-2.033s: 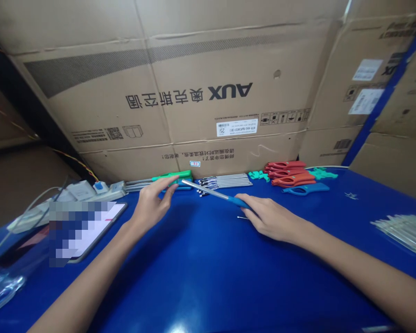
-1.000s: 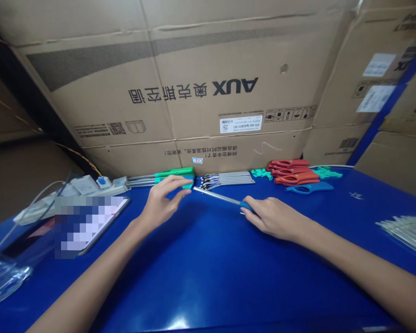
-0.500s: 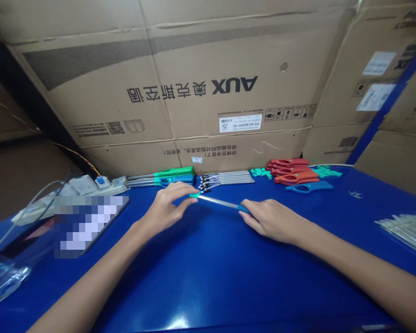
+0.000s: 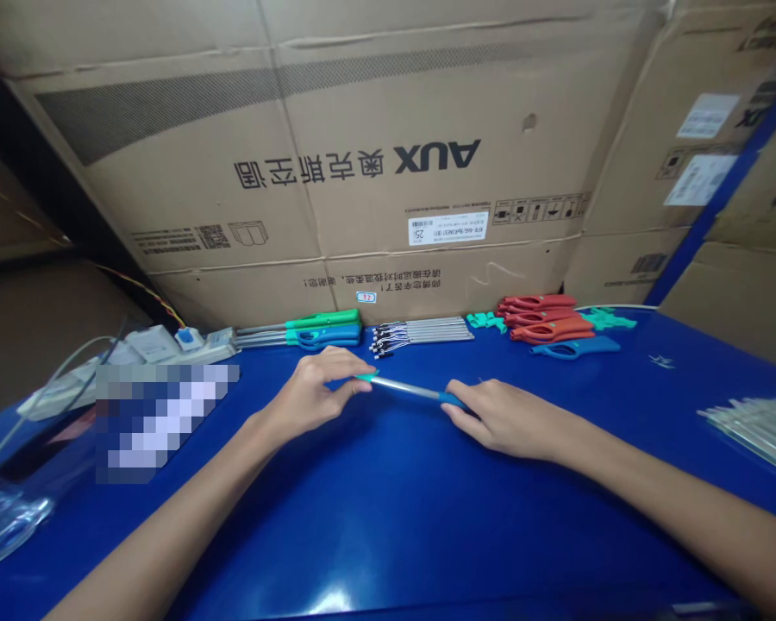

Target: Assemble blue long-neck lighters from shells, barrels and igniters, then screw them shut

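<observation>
- Head view: I see the left hand [image 4: 314, 392] and the right hand [image 4: 497, 418] low over the blue table [image 4: 388, 526], sharing one thin metal rod [image 4: 406, 390] between them.
- The rod's long axis runs nearly level across the picture, left to right. Its left end sits slightly higher and farther from me than its right end.
- The left thumb and forefinger are pinched together on a small teal cap [image 4: 366, 377] at the rod's left tip; the other fingers curl loosely beneath.
- The right fingers are clamped on the blue grip [image 4: 453, 399] at the rod's right end, palm facing down.
- I cannot tell whether the rod touches the table or hangs just above it.
- Behind the hands, against the cardboard box [image 4: 362, 172], lie green and blue finished tools [image 4: 323, 329], a bundle of bare rods [image 4: 423, 331] and a stack of red handles [image 4: 543, 317].
- Clear tubes [image 4: 750, 431] lie at the far right, well apart.
</observation>
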`<state>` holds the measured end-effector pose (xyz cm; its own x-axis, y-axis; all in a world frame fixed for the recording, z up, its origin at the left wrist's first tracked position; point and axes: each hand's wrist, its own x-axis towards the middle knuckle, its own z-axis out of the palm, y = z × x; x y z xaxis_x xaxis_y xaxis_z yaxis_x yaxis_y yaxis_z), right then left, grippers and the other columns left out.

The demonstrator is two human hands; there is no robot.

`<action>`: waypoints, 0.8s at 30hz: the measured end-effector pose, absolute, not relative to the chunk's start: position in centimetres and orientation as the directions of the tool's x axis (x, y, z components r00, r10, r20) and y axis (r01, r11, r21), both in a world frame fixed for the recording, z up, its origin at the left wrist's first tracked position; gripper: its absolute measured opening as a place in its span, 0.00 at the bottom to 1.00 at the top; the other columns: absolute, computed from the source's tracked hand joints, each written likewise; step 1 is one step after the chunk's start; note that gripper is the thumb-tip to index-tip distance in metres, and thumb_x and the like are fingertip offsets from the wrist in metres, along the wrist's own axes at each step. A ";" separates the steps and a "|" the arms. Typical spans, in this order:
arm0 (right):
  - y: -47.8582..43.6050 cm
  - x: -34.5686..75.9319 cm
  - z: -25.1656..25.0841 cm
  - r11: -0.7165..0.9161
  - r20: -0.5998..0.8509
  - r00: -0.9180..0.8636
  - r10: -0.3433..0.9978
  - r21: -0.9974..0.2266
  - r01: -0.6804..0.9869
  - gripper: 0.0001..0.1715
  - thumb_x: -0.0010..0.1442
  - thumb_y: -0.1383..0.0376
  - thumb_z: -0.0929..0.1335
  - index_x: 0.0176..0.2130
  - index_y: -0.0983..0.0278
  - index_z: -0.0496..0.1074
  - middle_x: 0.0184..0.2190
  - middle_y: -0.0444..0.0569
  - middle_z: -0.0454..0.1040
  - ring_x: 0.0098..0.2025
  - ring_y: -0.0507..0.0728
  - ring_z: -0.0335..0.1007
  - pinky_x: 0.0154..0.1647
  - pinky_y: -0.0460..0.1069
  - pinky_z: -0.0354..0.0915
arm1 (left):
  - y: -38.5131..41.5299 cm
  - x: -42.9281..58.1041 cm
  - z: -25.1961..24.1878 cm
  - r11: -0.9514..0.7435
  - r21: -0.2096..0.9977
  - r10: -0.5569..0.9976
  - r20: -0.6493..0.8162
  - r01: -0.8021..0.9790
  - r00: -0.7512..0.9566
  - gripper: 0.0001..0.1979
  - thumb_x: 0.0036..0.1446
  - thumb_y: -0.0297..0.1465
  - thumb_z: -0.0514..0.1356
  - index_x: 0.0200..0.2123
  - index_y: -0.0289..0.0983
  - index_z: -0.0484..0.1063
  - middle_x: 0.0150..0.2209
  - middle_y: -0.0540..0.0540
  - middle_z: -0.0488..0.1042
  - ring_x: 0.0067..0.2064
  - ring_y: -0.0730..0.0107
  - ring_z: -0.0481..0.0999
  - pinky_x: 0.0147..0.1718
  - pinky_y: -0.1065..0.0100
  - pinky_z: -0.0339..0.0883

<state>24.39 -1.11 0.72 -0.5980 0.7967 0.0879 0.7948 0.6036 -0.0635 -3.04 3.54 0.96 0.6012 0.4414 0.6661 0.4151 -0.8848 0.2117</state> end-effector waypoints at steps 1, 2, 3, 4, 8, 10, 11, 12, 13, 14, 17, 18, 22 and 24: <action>-1.2 24.3 0.9 0.596 0.063 -0.593 0.803 -0.126 0.793 0.17 0.70 0.57 0.55 0.42 0.63 0.67 0.27 0.48 0.73 0.27 0.56 0.70 0.24 0.48 0.49 | 3.2 -2.6 1.1 -0.900 0.201 0.415 0.665 0.386 0.621 0.04 0.58 0.31 0.63 0.36 0.37 0.77 0.34 0.46 0.81 0.36 0.66 0.79 0.39 0.63 0.71; -1.3 24.2 1.0 0.588 0.041 -0.592 0.805 -0.184 0.787 0.19 0.70 0.55 0.55 0.43 0.62 0.67 0.28 0.49 0.73 0.29 0.56 0.70 0.25 0.47 0.50 | 2.9 -2.1 1.2 -0.921 0.184 0.376 0.658 0.344 0.652 0.03 0.58 0.29 0.63 0.35 0.37 0.77 0.34 0.47 0.81 0.37 0.68 0.79 0.40 0.63 0.70; -1.3 24.2 1.2 0.581 0.025 -0.593 0.805 -0.238 0.779 0.19 0.70 0.54 0.55 0.43 0.62 0.68 0.29 0.49 0.73 0.30 0.56 0.70 0.26 0.47 0.52 | 2.5 -1.7 1.5 -0.946 0.120 0.304 0.655 0.302 0.691 0.04 0.59 0.26 0.61 0.36 0.37 0.77 0.35 0.46 0.81 0.38 0.68 0.78 0.41 0.63 0.69; -1.4 24.1 1.3 0.573 0.013 -0.594 0.804 -0.282 0.770 0.20 0.69 0.53 0.55 0.42 0.62 0.68 0.29 0.49 0.72 0.32 0.57 0.70 0.28 0.47 0.54 | 2.1 -1.3 1.7 -0.955 0.034 0.242 0.663 0.294 0.709 0.05 0.60 0.25 0.61 0.37 0.37 0.76 0.35 0.46 0.81 0.38 0.68 0.78 0.43 0.61 0.67; -1.3 24.2 1.2 0.546 0.012 -0.579 0.815 -0.351 0.761 0.21 0.69 0.52 0.55 0.40 0.62 0.68 0.27 0.48 0.70 0.32 0.56 0.68 0.31 0.47 0.56 | 0.9 -0.7 2.6 -0.900 -0.184 0.192 0.644 0.395 0.740 0.07 0.62 0.23 0.57 0.39 0.38 0.74 0.37 0.48 0.81 0.39 0.68 0.78 0.53 0.52 0.58; -1.3 24.3 1.0 0.549 0.028 -0.574 0.818 -0.335 0.766 0.21 0.69 0.53 0.56 0.41 0.62 0.68 0.27 0.48 0.70 0.32 0.56 0.68 0.30 0.47 0.55 | 0.8 -0.7 2.7 -0.884 -0.224 0.196 0.618 0.410 0.761 0.07 0.63 0.23 0.56 0.40 0.37 0.73 0.37 0.48 0.81 0.40 0.68 0.78 0.54 0.51 0.57; -1.3 24.4 0.9 0.554 0.038 -0.574 0.818 -0.321 0.768 0.21 0.69 0.53 0.56 0.41 0.62 0.68 0.28 0.48 0.71 0.32 0.56 0.68 0.29 0.47 0.55 | 0.7 -0.7 2.7 -0.878 -0.235 0.201 0.608 0.416 0.768 0.07 0.63 0.23 0.56 0.41 0.37 0.73 0.37 0.47 0.81 0.40 0.67 0.78 0.54 0.51 0.57; -1.4 24.4 0.8 0.561 0.045 -0.577 0.816 -0.303 0.770 0.21 0.69 0.53 0.55 0.42 0.62 0.68 0.28 0.49 0.71 0.32 0.56 0.68 0.29 0.47 0.54 | 0.7 -0.7 2.7 -0.872 -0.244 0.207 0.600 0.423 0.773 0.07 0.64 0.24 0.56 0.42 0.37 0.72 0.38 0.47 0.81 0.40 0.67 0.78 0.54 0.51 0.57; -1.4 24.4 0.8 0.568 0.050 -0.580 0.813 -0.284 0.772 0.21 0.69 0.53 0.55 0.42 0.62 0.68 0.28 0.49 0.71 0.32 0.57 0.69 0.29 0.47 0.54 | 0.7 -0.7 2.6 -0.866 -0.251 0.214 0.593 0.432 0.776 0.07 0.64 0.24 0.55 0.42 0.36 0.72 0.38 0.47 0.81 0.40 0.67 0.78 0.54 0.50 0.57; -1.5 24.4 0.7 0.575 0.053 -0.583 0.810 -0.266 0.774 0.20 0.69 0.53 0.55 0.43 0.62 0.68 0.29 0.49 0.72 0.32 0.57 0.69 0.28 0.47 0.53 | 0.6 -0.6 2.5 -0.861 -0.258 0.223 0.585 0.439 0.780 0.07 0.64 0.25 0.55 0.43 0.36 0.72 0.38 0.46 0.81 0.40 0.66 0.78 0.54 0.50 0.56; -1.6 24.3 0.7 0.583 0.059 -0.585 0.809 -0.212 0.784 0.20 0.70 0.54 0.55 0.44 0.63 0.68 0.28 0.50 0.73 0.30 0.57 0.70 0.26 0.47 0.51 | 0.4 -0.3 2.3 -0.847 -0.265 0.268 0.538 0.461 0.800 0.08 0.66 0.25 0.53 0.44 0.34 0.71 0.40 0.44 0.80 0.41 0.65 0.77 0.54 0.49 0.57; -1.7 24.2 0.8 0.585 0.063 -0.585 0.809 -0.194 0.788 0.20 0.70 0.55 0.56 0.44 0.63 0.68 0.27 0.50 0.73 0.29 0.57 0.70 0.25 0.47 0.50 | 0.3 -0.2 2.2 -0.843 -0.264 0.286 0.519 0.469 0.806 0.08 0.66 0.25 0.53 0.44 0.33 0.71 0.40 0.43 0.80 0.41 0.64 0.77 0.54 0.49 0.58; -1.8 23.9 0.8 0.611 0.101 -0.602 0.792 -0.130 0.781 0.18 0.70 0.57 0.57 0.43 0.64 0.68 0.27 0.50 0.75 0.27 0.57 0.72 0.24 0.48 0.48 | 0.2 0.0 1.8 -0.829 -0.279 0.324 0.466 0.484 0.823 0.10 0.67 0.24 0.51 0.45 0.31 0.70 0.41 0.43 0.79 0.42 0.63 0.77 0.54 0.47 0.56; -1.8 23.8 0.7 0.628 0.122 -0.617 0.777 -0.107 0.771 0.17 0.70 0.57 0.57 0.42 0.64 0.68 0.28 0.50 0.76 0.28 0.58 0.73 0.25 0.48 0.49 | 0.2 0.0 1.6 -0.823 -0.300 0.328 0.442 0.482 0.835 0.11 0.66 0.22 0.50 0.46 0.31 0.70 0.41 0.41 0.78 0.42 0.62 0.76 0.54 0.46 0.56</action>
